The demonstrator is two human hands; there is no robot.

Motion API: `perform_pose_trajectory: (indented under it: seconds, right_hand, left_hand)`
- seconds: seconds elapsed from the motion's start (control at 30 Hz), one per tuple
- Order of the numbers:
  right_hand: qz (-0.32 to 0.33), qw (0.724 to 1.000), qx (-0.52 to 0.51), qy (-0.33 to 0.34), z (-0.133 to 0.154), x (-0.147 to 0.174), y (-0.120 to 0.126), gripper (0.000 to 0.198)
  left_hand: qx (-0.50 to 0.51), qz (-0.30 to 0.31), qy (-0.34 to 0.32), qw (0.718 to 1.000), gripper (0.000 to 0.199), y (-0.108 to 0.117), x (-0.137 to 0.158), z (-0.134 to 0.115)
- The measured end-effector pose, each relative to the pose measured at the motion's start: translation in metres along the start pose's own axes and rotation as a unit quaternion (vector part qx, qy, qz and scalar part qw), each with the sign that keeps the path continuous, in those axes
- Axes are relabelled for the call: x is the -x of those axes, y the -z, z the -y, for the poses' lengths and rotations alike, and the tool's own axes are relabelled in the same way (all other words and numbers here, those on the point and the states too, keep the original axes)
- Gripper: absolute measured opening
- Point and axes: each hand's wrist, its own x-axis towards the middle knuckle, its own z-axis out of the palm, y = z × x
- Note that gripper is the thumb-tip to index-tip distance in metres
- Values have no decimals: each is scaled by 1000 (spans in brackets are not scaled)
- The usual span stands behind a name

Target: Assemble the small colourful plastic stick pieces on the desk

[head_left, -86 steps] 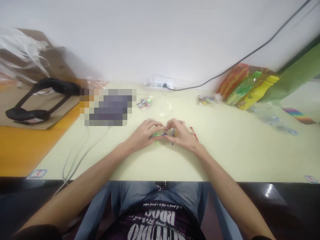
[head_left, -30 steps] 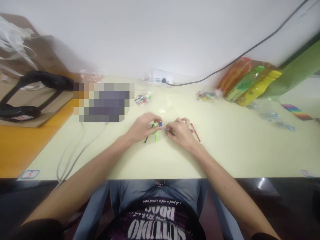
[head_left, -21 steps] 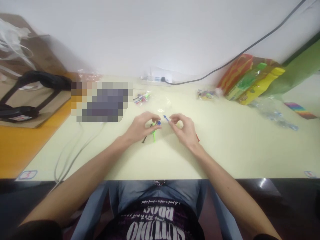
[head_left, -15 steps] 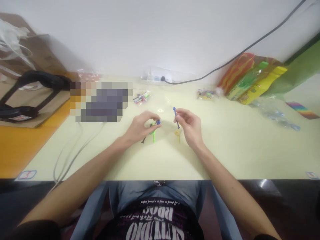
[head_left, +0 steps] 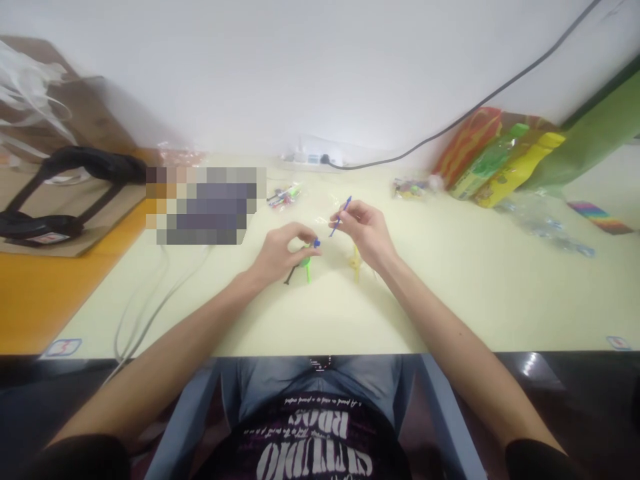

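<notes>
Between thumb and fingers, my left hand (head_left: 283, 255) pinches a small blue piece (head_left: 317, 243) whose kind is too small to tell. My right hand (head_left: 367, 230) grips a thin blue plastic stick (head_left: 341, 217) with an arrow-like upper end, tilted with its lower end toward my left hand. The two blue parts are apart. On the table under my left hand lie a bright green stick-like piece (head_left: 308, 272) and a black one (head_left: 291, 275), partly hidden by the hand. A yellow plastic piece (head_left: 355, 263) lies just left of my right wrist.
Small bags of coloured pieces lie at the back, one left (head_left: 286, 196) and one right (head_left: 413, 188). Bottles (head_left: 520, 167) and clear plastic wrapping (head_left: 543, 225) are at the right. A blurred-out dark object (head_left: 210, 207) and cables (head_left: 145, 320) are at the left.
My right hand has moved up and left with the blue stick, whose lean has switched to the other side. My left hand stays nearly in place, still pinching the small blue piece.
</notes>
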Motion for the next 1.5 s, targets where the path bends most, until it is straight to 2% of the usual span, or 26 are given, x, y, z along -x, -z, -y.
perform_pose_trajectory:
  seconds: [0.13, 0.37, 0.57, 0.67, 1.03, 1.23, 1.5]
  right_hand:
    - [9, 999, -42, -20, -12, 1, -2, 39]
    - [32, 999, -18, -34, -11, 24, -9, 36]
    - [42, 999, -10, -34, -11, 24, -10, 38]
    - [46, 998, -12, -36, -13, 25, -10, 37]
    - [71, 996, 15, -61, -8, 27, -12, 37]
    - [61, 995, 17, -72, -11, 27, -13, 34]
    - [65, 993, -19, -96, -11, 30, -14, 34]
  left_hand:
    - [1, -15, 16, 1000, 25, 2, 0, 4]
    - [8, -48, 0, 999, 25, 2, 0, 3]
    - [46, -29, -25, 998, 30, 1, 0, 3]
    - [53, -11, -33, 998, 25, 0, 0, 3]
    - [138, -11, 50, 989, 32, 1, 2, 6]
    - [197, -18, 85, 976, 32, 1, 1, 5]
    - [232, 13, 128, 964, 34, -1, 2, 0]
